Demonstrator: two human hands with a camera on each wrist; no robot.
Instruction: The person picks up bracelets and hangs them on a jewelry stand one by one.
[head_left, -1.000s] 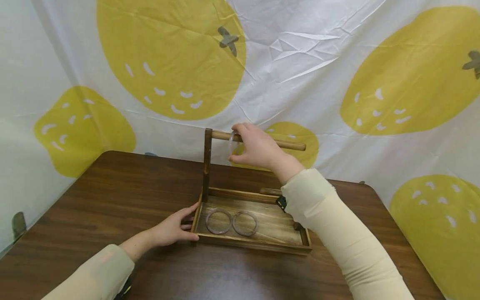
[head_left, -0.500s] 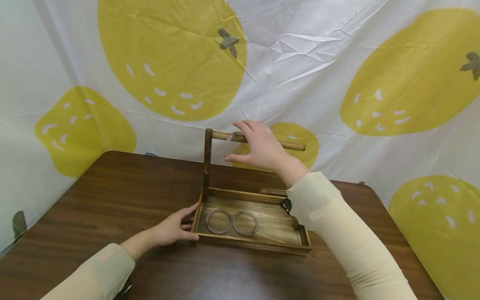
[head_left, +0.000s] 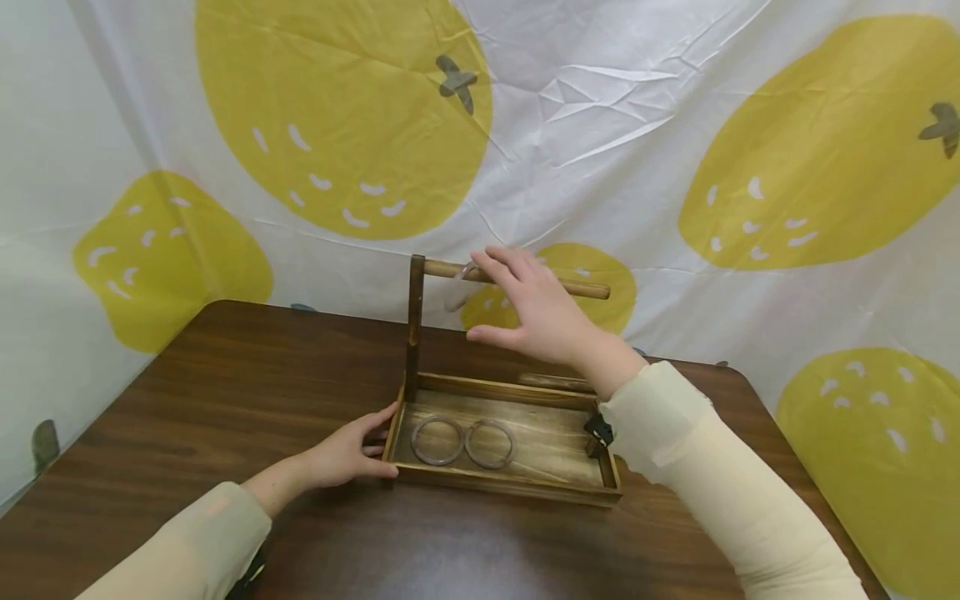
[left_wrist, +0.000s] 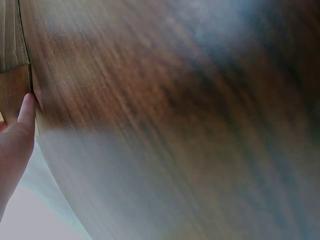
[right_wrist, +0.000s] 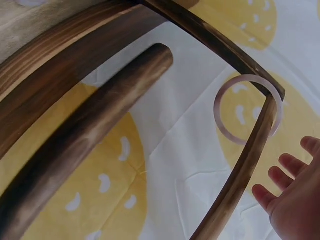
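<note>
A dark wood-grain tabletop (head_left: 225, 392) spreads beneath the left hand (head_left: 337, 454), and a white cloth (head_left: 585, 183) printed with yellow fruit hangs behind the fingers of the right hand (head_left: 543, 317). Those fingers are spread wide; just beyond their tips, apart from them, a translucent ring (right_wrist: 217, 111) hangs around the upper bar (head_left: 585, 289), near the post (head_left: 413, 325). Below them the right sleeve (head_left: 675, 425) partly blocks the lower bar (head_left: 555, 383). The left fingers, extended and spread, rest against the wooden tray (head_left: 555, 446); two more rings (head_left: 438, 463) lie inside, just beyond them.
</note>
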